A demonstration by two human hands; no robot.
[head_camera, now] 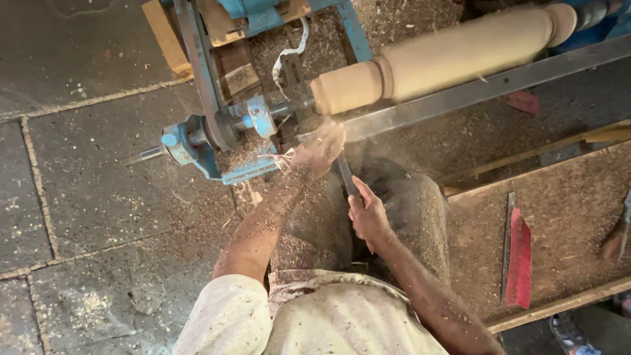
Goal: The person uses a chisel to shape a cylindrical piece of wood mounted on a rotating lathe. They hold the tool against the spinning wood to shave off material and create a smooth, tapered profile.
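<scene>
A pale turned wooden spindle (453, 52) lies across a blue lathe (223, 131), above a long steel tool rest bar (473, 92). My left hand (319, 151) presses on the front of a dark chisel (345, 174) at the bar, near the spindle's left end (345, 87). My right hand (368, 213) grips the chisel's handle lower down, close to my lap. Both forearms are dusted with sawdust.
A wooden board (559, 217) covered in sawdust lies at the right, carrying a red-handled flat tool (519, 256) and another tool (618, 236) at the edge. Stone floor slabs (98, 197) with shavings spread to the left. Wooden blocks (167, 36) sit behind the lathe.
</scene>
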